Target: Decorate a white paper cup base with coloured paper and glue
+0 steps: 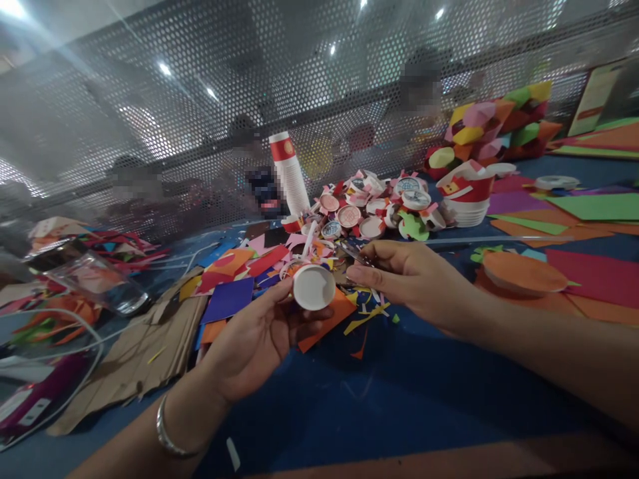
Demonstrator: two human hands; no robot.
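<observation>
My left hand (269, 326) grips a shallow white paper cup bottom (313, 288), its round face turned toward me and the fingers curled beneath it. A strip of cut paper (309, 241) sticks up behind its rim. To the right, my right hand (399, 276) is closed on slim metal scissors (355, 253); their blades point left toward the cup piece, and the handles are mostly hidden by my fingers. The two hands are apart. Colored paper scraps (367, 313) lie under and between them.
Behind my hands, a heap of cut cup bottoms (372, 206) lies beside a tall leaning cup stack (292, 176) and nested red-and-white cups (466, 196). Brown cardboard (144, 346), a clear container (107, 283) and cables are left; colored paper sheets (589, 273) are right. A perforated metal screen (200, 120) stands behind.
</observation>
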